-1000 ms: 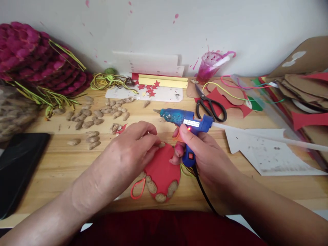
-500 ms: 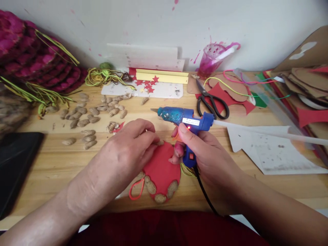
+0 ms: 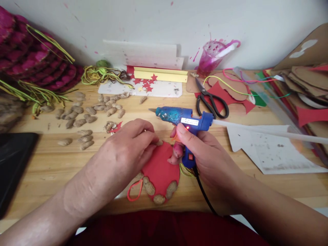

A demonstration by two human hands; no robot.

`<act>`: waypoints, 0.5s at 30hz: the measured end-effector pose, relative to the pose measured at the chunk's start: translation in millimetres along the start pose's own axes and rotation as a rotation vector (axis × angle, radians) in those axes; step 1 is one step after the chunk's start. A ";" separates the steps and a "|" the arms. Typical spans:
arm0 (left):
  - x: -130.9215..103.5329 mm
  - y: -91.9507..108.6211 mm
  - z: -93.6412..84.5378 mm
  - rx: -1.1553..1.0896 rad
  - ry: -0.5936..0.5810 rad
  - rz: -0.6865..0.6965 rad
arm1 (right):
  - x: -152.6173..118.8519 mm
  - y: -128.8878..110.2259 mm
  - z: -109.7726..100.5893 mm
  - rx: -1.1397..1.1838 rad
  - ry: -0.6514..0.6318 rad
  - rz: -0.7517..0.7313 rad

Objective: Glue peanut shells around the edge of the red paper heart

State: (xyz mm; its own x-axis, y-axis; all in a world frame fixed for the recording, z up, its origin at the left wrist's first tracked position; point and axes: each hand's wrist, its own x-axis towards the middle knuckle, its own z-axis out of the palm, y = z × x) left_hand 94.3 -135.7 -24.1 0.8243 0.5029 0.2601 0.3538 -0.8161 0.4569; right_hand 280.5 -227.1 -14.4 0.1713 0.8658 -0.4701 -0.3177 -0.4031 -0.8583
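Note:
In my right hand is a blue hot glue gun, its red light on and its nozzle pointing left. A long clear glue stick runs out of its back. My left hand has its fingers bent together at a peanut on the upper edge of a red cut-out; the fingers partly cover it. Several peanuts sit along the cut-out's near edge. An orange loop of cord lies at its left, below my left hand.
Several loose peanuts lie at left, beside a black tablet-like object. Black-handled scissors, red scraps and a pink-stained cup stand or lie behind the gun. Cardboard pieces are stacked at right. The gun's cord trails toward me.
The view has shifted slightly, so things on the table appear a little farther left. Both hands keep their grip and place over the red cut-out.

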 end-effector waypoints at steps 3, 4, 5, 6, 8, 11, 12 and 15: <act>0.3 0.1 0.5 0.033 -0.008 0.019 | 0.3 -0.7 -0.7 0.008 -0.003 -0.004; 0.4 0.1 0.7 0.044 -0.007 0.027 | 0.4 -1.1 -1.0 0.007 -0.007 0.000; 0.5 0.2 1.0 0.055 -0.006 0.033 | 0.4 -1.5 -1.4 0.003 -0.012 0.008; 0.6 0.2 1.1 0.064 -0.004 0.039 | 0.4 -1.9 -1.9 -0.002 -0.020 0.015; 0.7 0.4 1.0 0.074 -0.004 0.043 | 0.4 -2.3 -2.8 -0.008 -0.035 0.022; 0.9 0.8 0.0 0.080 -0.016 0.024 | 0.2 -2.0 -3.4 -0.006 -0.042 0.018; 1.0 0.8 -0.3 0.079 -0.016 0.024 | 0.2 -1.8 -3.4 -0.003 -0.042 0.016; 1.0 0.7 -0.4 0.071 -0.007 0.038 | 0.6 -1.6 -3.0 0.006 -0.043 0.017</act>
State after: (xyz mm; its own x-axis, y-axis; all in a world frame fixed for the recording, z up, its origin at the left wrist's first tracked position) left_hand 95.2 -135.7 -23.1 0.8407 0.4695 0.2697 0.3528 -0.8529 0.3849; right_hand 283.9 -226.8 -14.0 0.1256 0.8711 -0.4748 -0.3261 -0.4158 -0.8490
